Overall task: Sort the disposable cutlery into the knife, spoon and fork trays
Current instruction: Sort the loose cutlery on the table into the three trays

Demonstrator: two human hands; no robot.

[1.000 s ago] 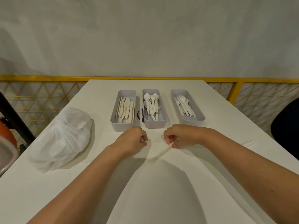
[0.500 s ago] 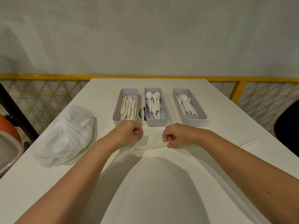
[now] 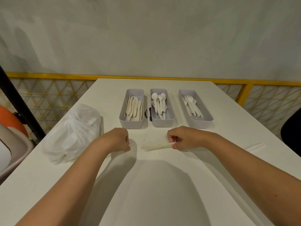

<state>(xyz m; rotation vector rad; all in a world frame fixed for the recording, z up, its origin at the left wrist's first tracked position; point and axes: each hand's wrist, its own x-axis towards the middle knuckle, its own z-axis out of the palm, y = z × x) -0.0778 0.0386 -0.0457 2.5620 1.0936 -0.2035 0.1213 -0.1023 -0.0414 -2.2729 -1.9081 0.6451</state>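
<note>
Cutlery is already lying in all three trays, so the sorting is looking well along. Beside the plastic bag (image 3: 71, 132), the left hand (image 3: 116, 139) is curling over the table (image 3: 162, 185) — whether it is holding anything I cannot tell. Past the knife tray (image 3: 131, 124) and spoon tray (image 3: 162, 123), the right hand (image 3: 184, 137) is pinching one end of a cream knife (image 3: 156, 146) low over the table, bound for the knife tray, I judge. Right of the fork tray (image 3: 200, 123), one pale piece (image 3: 254, 146) is lying loose — unsorted.

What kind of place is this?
Likely a workspace set up for a sorting job, not a kitchen: a white table, a yellow mesh fence behind it, a bare wall, and three cutlery trays.
</note>
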